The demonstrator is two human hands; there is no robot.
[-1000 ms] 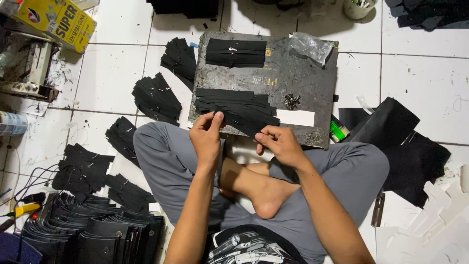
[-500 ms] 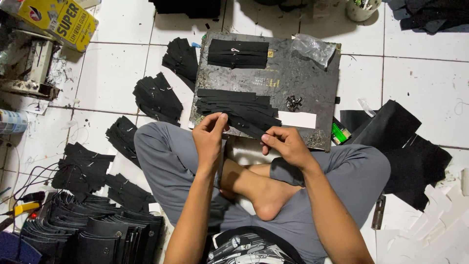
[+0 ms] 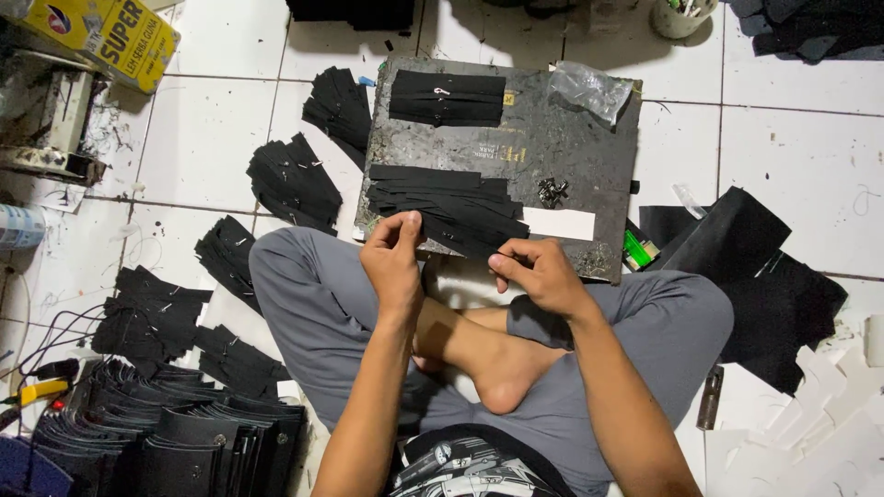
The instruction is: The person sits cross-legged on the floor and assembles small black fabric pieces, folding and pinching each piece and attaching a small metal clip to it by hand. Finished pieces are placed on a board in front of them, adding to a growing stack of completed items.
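1. I am looking down at the left hand (image 3: pixel 394 262) – its fingers are pinching shut on the near left end of a black strip (image 3: pixel 460 241) at the board's front edge.
2. The strip is coming off the fanned pile of black strips (image 3: pixel 447 204) lying on the dark work board (image 3: pixel 589 152). I judge it light, thin and floppy, so gripping near both ends is keeping it from sagging.
3. The right hand (image 3: pixel 539 274) is closing thumb and fingertips on the strip's other end, just beside the white slip (image 3: pixel 559 224).
4. Further right, larger black sheets (image 3: pixel 737 248) are lying on the tiled floor (image 3: pixel 810 156).
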